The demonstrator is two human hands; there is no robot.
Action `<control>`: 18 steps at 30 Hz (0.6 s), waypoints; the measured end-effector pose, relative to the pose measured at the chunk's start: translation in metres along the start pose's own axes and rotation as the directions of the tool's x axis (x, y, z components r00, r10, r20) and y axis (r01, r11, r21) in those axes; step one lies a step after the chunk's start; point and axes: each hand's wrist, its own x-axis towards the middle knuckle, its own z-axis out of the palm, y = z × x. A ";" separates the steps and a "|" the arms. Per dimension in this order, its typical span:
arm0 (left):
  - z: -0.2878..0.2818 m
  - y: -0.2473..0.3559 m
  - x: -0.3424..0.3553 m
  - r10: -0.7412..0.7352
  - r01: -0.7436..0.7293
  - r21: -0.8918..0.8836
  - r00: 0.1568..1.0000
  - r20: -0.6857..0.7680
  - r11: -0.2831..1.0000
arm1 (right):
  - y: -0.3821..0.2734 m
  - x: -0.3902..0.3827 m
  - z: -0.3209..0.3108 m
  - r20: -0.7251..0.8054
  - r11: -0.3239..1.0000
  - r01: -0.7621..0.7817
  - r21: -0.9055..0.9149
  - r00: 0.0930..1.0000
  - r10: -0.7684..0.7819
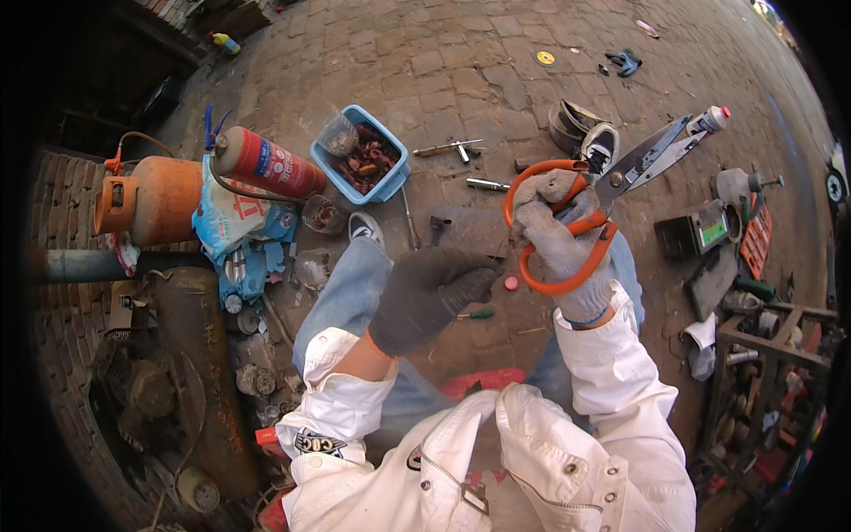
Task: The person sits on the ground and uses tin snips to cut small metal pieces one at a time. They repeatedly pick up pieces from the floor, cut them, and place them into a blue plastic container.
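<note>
My right hand (pixel 558 244), in a pale knitted glove, is wrapped round the orange handles of a large pair of scissors (pixel 638 164). Their two grey blades point up and to the right, slightly parted. My left hand (pixel 433 297) wears a dark grey glove and hangs over the gap between my knees. Its fingers are pressed together and point toward the right hand; whatever may be between the fingertips is hidden. A small red cap (pixel 511 282) shows just right of those fingertips. Below lies a screwdriver with a green handle (pixel 481 314).
At the left stand a red fire extinguisher (pixel 270 164), an orange gas cylinder (pixel 168 202) and a blue bin (pixel 390 186) of reddish-brown scraps. A T-handled tool (pixel 456 149) lies ahead on the brick paving. A black battery (pixel 696 229) and a metal rack (pixel 771 346) are at right.
</note>
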 end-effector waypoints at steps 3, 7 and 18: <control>0.001 0.004 -0.001 -0.042 0.045 -0.055 0.998 0.041 0.997 | 0.013 0.006 0.007 0.012 0.830 0.042 0.556 0.998 -0.058; -0.003 0.003 0.006 -0.032 0.032 -0.015 0.999 0.035 0.999 | 0.006 0.005 0.006 -0.031 0.896 -0.001 0.443 0.999 0.016; -0.021 -0.013 0.010 -0.028 0.029 0.087 1.000 -0.008 0.996 | -0.014 0.002 -0.004 -0.152 0.992 -0.023 0.127 0.987 0.042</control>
